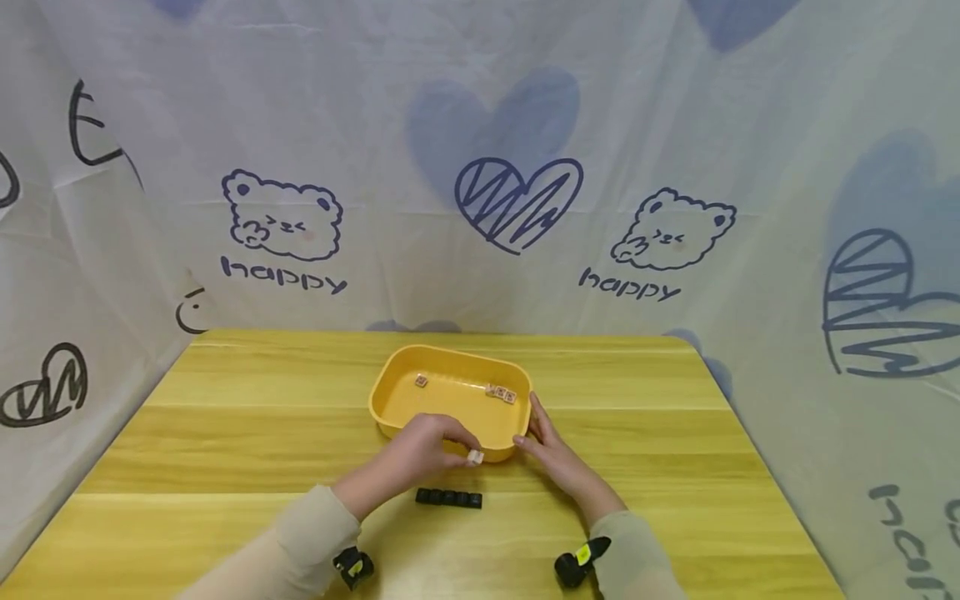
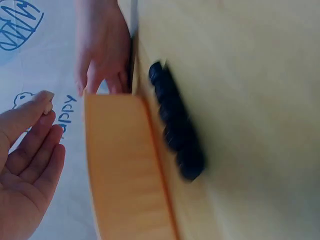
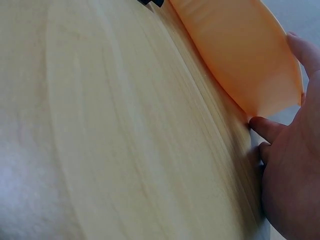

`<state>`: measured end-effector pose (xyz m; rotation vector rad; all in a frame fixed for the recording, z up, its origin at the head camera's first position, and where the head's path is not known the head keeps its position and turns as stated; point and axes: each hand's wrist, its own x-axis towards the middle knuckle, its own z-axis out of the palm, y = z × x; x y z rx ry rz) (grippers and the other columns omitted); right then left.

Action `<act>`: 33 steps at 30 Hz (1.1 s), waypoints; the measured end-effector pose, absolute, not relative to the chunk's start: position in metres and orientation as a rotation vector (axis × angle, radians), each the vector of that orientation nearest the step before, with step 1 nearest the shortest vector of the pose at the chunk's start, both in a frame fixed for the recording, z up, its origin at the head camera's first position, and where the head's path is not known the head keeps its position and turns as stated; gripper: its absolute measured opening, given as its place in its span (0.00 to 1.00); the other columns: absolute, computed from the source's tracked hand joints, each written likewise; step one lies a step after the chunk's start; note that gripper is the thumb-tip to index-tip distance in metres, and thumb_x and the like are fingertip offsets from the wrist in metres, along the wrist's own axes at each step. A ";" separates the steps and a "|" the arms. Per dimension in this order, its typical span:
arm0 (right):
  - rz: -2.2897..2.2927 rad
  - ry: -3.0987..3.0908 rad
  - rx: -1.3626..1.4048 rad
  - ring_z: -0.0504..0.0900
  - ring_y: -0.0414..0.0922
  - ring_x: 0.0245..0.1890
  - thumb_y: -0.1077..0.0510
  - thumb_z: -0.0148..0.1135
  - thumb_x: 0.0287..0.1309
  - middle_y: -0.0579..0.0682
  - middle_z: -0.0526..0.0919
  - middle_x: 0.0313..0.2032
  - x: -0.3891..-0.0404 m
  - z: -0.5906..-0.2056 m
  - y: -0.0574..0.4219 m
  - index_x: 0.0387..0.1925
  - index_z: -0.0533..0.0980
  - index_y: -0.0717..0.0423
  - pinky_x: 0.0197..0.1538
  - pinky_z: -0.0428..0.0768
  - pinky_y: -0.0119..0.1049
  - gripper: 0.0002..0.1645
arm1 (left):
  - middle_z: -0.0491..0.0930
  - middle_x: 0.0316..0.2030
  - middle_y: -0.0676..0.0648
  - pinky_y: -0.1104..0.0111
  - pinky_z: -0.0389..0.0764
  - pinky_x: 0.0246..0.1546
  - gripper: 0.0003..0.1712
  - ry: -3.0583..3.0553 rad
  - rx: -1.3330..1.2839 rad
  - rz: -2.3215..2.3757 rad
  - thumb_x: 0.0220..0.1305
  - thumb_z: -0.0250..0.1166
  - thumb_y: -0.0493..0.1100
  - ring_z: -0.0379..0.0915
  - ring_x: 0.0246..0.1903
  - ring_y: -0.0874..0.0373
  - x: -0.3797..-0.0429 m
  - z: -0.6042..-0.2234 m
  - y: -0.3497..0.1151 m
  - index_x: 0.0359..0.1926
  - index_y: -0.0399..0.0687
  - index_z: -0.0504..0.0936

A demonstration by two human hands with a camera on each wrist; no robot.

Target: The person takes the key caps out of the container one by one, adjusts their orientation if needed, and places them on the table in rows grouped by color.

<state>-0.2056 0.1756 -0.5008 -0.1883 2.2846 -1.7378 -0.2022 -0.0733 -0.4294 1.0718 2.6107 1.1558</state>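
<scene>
Cube (image 1: pixel 476 457), small and pale, sits pinched between the thumb and fingertips of my left hand (image 1: pixel 427 446), which is closed only enough to hold it; the other fingers bend loosely beside the grip. Reading the yellow tray (image 1: pixel 448 354) as a clock face from the head view, with twelve at its far side, I have this cube at five o'clock, by the near rim. In the left wrist view it shows higher than that rim.

My right hand (image 1: pixel 555 454) is at four o'clock, partly open, holding the tray's corner with the thumb at the rim and the fingers against the outer wall.

Inside the tray, one loose cube (image 1: pixel 422 381) lies at ten o'clock, and three cubes (image 1: pixel 501 393) stand in a short row between two and three o'clock. I can't make out their markings. Outside, at six o'clock, a row of five black blocks (image 1: pixel 448 498) lies on the wooden table (image 1: pixel 637 467), near the tray but apart from it.

Beyond twelve o'clock hangs a pale cloth (image 1: pixel 390 108) printed with hearts, bear faces and the word "happy".
</scene>
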 end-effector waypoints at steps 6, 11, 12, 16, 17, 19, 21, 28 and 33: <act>-1.737 2.278 -0.192 0.46 0.58 0.73 0.56 0.53 0.71 0.65 0.49 0.73 -0.207 -0.505 0.177 0.77 0.33 0.43 0.70 0.44 0.58 0.49 | 0.86 0.34 0.55 0.66 0.81 0.39 0.08 2.612 0.923 1.196 0.54 0.74 0.38 0.82 0.37 0.59 -0.188 -0.443 -0.070 0.37 0.49 0.89; -1.740 2.269 -0.189 0.48 0.57 0.73 0.54 0.54 0.71 0.64 0.50 0.73 -0.208 -0.506 0.177 0.77 0.33 0.41 0.70 0.47 0.56 0.49 | 0.86 0.32 0.55 0.72 0.80 0.36 0.09 2.607 0.878 1.205 0.51 0.76 0.36 0.82 0.33 0.63 -0.177 -0.452 -0.073 0.35 0.49 0.88; -1.742 2.265 -0.192 0.48 0.57 0.73 0.54 0.54 0.71 0.64 0.50 0.73 -0.209 -0.506 0.177 0.77 0.33 0.41 0.70 0.48 0.56 0.49 | 0.86 0.32 0.54 0.72 0.80 0.35 0.09 2.614 0.879 1.198 0.50 0.76 0.35 0.82 0.33 0.63 -0.175 -0.454 -0.074 0.34 0.49 0.88; -1.745 2.266 -0.187 0.49 0.57 0.73 0.54 0.54 0.71 0.64 0.50 0.73 -0.209 -0.506 0.176 0.77 0.33 0.42 0.70 0.49 0.55 0.49 | 0.85 0.30 0.54 0.73 0.79 0.33 0.09 2.662 0.951 1.145 0.48 0.77 0.34 0.81 0.31 0.65 -0.170 -0.462 -0.075 0.31 0.48 0.86; -1.746 2.267 -0.185 0.49 0.57 0.73 0.54 0.54 0.71 0.64 0.50 0.73 -0.208 -0.506 0.176 0.77 0.33 0.42 0.70 0.49 0.55 0.49 | 0.85 0.30 0.55 0.73 0.79 0.34 0.09 2.676 0.980 1.124 0.48 0.77 0.34 0.80 0.31 0.66 -0.169 -0.464 -0.075 0.31 0.48 0.86; -1.745 2.268 -0.178 0.49 0.56 0.73 0.53 0.54 0.71 0.64 0.50 0.73 -0.208 -0.506 0.176 0.77 0.33 0.41 0.70 0.49 0.55 0.49 | 0.84 0.29 0.57 0.73 0.79 0.34 0.08 2.710 1.028 1.068 0.48 0.77 0.37 0.79 0.30 0.68 -0.168 -0.468 -0.074 0.31 0.49 0.87; -1.747 2.264 -0.174 0.49 0.56 0.73 0.53 0.54 0.71 0.64 0.50 0.73 -0.208 -0.506 0.176 0.77 0.33 0.41 0.70 0.49 0.55 0.49 | 0.83 0.29 0.59 0.72 0.77 0.34 0.08 2.749 1.062 0.996 0.48 0.78 0.40 0.76 0.29 0.70 -0.167 -0.472 -0.074 0.31 0.51 0.88; -1.736 2.270 -0.177 0.48 0.58 0.73 0.55 0.53 0.71 0.65 0.50 0.73 -0.207 -0.506 0.176 0.77 0.33 0.41 0.70 0.49 0.56 0.49 | 0.77 0.27 0.62 0.69 0.75 0.37 0.10 2.805 1.117 0.856 0.46 0.79 0.45 0.69 0.29 0.71 -0.166 -0.481 -0.070 0.31 0.53 0.89; -1.737 2.265 -0.165 0.48 0.57 0.73 0.55 0.53 0.71 0.65 0.50 0.73 -0.207 -0.505 0.175 0.77 0.33 0.41 0.70 0.49 0.56 0.49 | 0.74 0.25 0.62 0.72 0.73 0.34 0.10 2.778 1.121 0.830 0.45 0.79 0.45 0.66 0.27 0.71 -0.166 -0.482 -0.068 0.31 0.52 0.90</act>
